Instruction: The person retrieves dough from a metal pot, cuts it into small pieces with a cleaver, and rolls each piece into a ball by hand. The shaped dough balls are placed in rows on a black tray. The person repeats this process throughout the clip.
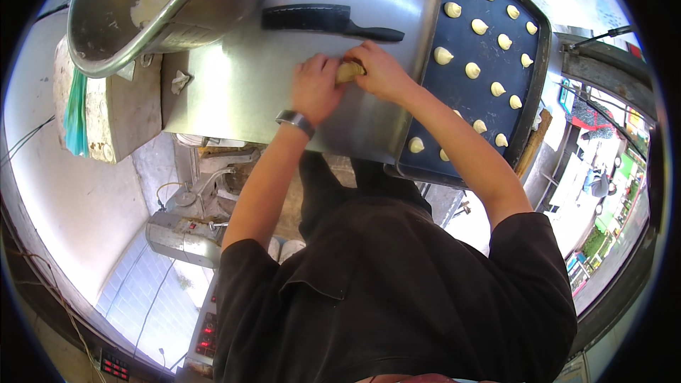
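Note:
Between my two hands is a small yellowish bundle with a ridged surface; whether it is dough or the end of a filled piping bag I cannot tell. My left hand (317,88) wraps around the left part of this yellowish bundle (348,72). At its other end, the fingers of my right hand (384,72) pinch a darker tip. Both hands are low over a stainless steel worktop (239,93). Just beyond them lies a black cleaver (308,17), its handle pointing right. My right forearm crosses a dark baking tray (457,37) bearing several piped mounds of pale-yellow batter (472,70).
A large metal mixing bowl (143,48) with pale residue inside stands at the upper left. Beside it is a worn white box-shaped housing (122,103) with a green plastic bag (76,111). A crumpled scrap (180,82) lies on the worktop. Machinery (183,234) stands below left.

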A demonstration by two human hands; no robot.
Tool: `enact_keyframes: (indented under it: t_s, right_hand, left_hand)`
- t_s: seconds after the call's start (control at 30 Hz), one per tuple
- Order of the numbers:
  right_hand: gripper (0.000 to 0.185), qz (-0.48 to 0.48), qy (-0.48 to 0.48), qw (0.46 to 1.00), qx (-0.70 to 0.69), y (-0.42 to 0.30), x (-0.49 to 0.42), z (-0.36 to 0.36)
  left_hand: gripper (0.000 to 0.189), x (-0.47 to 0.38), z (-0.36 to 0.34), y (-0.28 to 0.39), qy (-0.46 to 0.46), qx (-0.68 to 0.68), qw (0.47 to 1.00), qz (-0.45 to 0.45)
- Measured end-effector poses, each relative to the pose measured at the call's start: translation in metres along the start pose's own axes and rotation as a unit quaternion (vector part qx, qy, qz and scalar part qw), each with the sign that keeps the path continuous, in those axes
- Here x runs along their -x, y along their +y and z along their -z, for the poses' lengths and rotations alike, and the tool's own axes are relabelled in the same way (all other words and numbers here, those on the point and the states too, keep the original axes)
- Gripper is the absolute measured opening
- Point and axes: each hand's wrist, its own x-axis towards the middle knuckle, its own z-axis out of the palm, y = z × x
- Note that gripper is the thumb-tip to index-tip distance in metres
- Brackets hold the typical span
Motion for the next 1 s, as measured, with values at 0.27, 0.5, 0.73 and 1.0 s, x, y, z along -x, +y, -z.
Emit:
enact_keyframes:
  t_s: [0.27, 0.5, 0.73, 1.0]
  right_hand:
    - [0.034, -0.138, 0.026, 0.961, -0.238, 0.007, -0.001, 0.005]
    - [0.020, -0.230, 0.013, 0.847, -0.478, -0.015, -0.002, 0.039]
    - [0.022, -0.064, -0.019, 0.903, -0.424, -0.056, 0.012, 0.072]
    - [0.025, 0.089, 0.054, 0.970, -0.221, -0.069, 0.013, 0.069]
  left_hand:
    - [0.044, -0.011, 0.000, 0.006, -0.056, -0.015, 0.998, -0.011]
    - [0.044, -0.019, 0.011, 0.005, -0.063, 0.261, 0.960, 0.075]
    - [0.046, -0.018, 0.046, 0.010, -0.093, 0.687, 0.694, 0.193]
    - [0.052, -0.021, 0.051, 0.016, -0.104, 0.700, 0.672, 0.217]
